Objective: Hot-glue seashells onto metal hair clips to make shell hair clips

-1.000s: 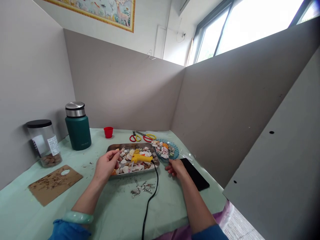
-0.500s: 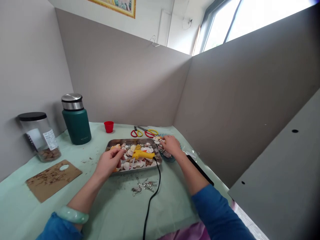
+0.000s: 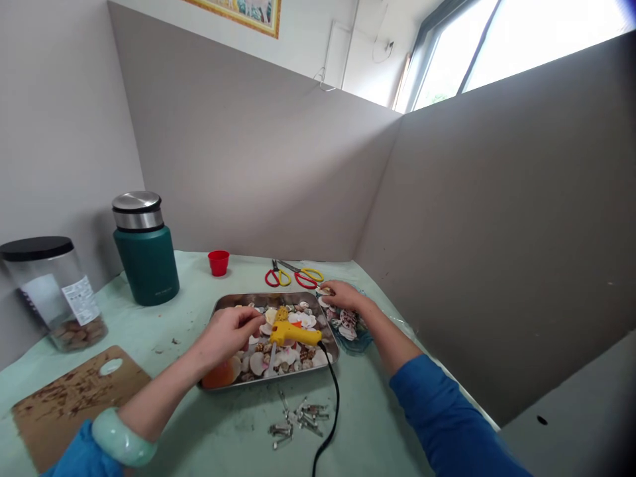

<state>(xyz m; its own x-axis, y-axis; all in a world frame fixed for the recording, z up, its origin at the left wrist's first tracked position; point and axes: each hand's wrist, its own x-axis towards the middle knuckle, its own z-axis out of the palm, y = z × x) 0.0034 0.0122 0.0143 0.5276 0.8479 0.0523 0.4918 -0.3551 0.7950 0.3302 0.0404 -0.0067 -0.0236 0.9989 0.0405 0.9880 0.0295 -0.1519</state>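
Observation:
A metal tray (image 3: pixel 268 381) full of seashells stands mid-table, with a yellow glue gun (image 3: pixel 297 333) lying on the shells. Over the tray's left part is my left hand (image 3: pixel 232 333), thumb and fingertips pinched together; whatever is between them is too small to name. My right hand (image 3: pixel 342 295) reaches over a blue glass dish (image 3: pixel 358 342) of shells at the tray's right, its fingers curled down at a pale shell near the dish's far left edge. Several metal clips (image 3: pixel 299 422) lie in front of the tray.
Behind the tray are two pairs of scissors (image 3: pixel 305 277) and a red cup (image 3: pixel 218 263). A green flask (image 3: pixel 146 258), a lidded jar (image 3: pixel 54 291) and a stained brown board (image 3: pixel 79 402) occupy the left. A black cord (image 3: pixel 334 397) runs toward the front edge.
The view has moved closer to the table. My right hand has shifted toward the far left edge of the dish, uncovering more shells. My left hand remains pinched over the tray.

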